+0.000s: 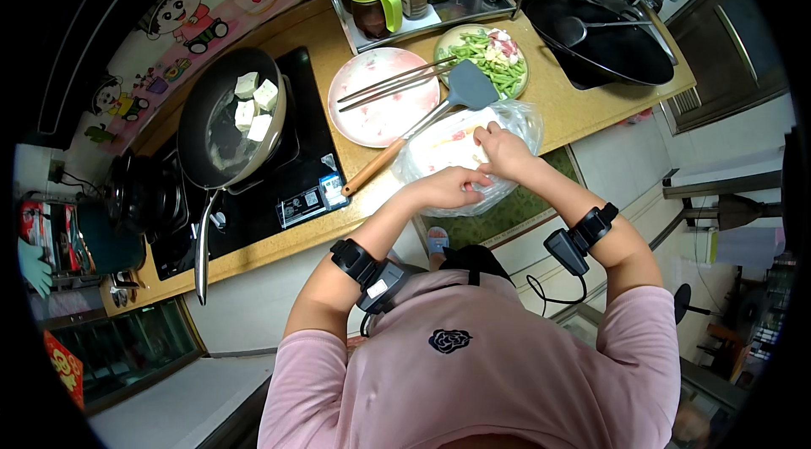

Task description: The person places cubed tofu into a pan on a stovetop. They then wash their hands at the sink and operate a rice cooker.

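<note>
In front of me a clear plastic bag (pixel 521 123) lies at the counter's front edge, partly hanging over it. Inside it is a white block or tray (pixel 447 148) with reddish print; I cannot tell which. My left hand (pixel 448 188) has its fingers curled at the bag's near edge. My right hand (pixel 504 151) bends over the block's right side, fingertips and thumb on the bag there. The exact grip of both hands is partly hidden. Just beyond the bag, a grey spatula (pixel 472 85) with a wooden handle reaches toward the cooktop.
Left, a frying pan (pixel 234 154) with several white tofu pieces (pixel 265 94) stands on a black cooktop (pixel 317 151). A pink plate (pixel 374 123) bears chopsticks (pixel 386 85) beside a plate of green beans and meat (pixel 507 76). Bottles fill a rack (pixel 412 26); a wok (pixel 608 56) stands right.
</note>
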`<state>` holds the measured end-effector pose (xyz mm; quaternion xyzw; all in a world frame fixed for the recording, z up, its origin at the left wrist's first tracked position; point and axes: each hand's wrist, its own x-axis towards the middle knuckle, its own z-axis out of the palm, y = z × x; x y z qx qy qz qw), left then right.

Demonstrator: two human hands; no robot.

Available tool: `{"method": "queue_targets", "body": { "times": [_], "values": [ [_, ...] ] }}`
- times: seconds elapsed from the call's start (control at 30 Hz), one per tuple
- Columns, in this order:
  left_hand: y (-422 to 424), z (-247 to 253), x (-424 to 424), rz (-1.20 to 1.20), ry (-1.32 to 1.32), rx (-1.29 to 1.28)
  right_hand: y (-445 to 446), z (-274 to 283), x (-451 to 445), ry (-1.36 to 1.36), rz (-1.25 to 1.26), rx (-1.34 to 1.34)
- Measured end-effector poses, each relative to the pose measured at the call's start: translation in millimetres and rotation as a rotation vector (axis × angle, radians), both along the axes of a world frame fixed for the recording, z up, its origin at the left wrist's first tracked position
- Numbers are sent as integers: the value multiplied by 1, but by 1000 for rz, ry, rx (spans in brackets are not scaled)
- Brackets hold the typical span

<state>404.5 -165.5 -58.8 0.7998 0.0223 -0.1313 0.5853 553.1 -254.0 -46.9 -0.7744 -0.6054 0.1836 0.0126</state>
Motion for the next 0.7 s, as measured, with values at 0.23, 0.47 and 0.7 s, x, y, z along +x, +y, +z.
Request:
{"method": "queue_targets", "body": {
  "times": [0.23,0.47,0.7],
  "values": [
    [6,-16,-4,242,-19,-153,7,-1,-6,33,-4,-53],
    [24,0,-12,600,41,-402,12,-3,6,217,-7,-24],
    [28,-3,-15,787,69,-446,26,12,15,462,-99,-239]
  ]
}}
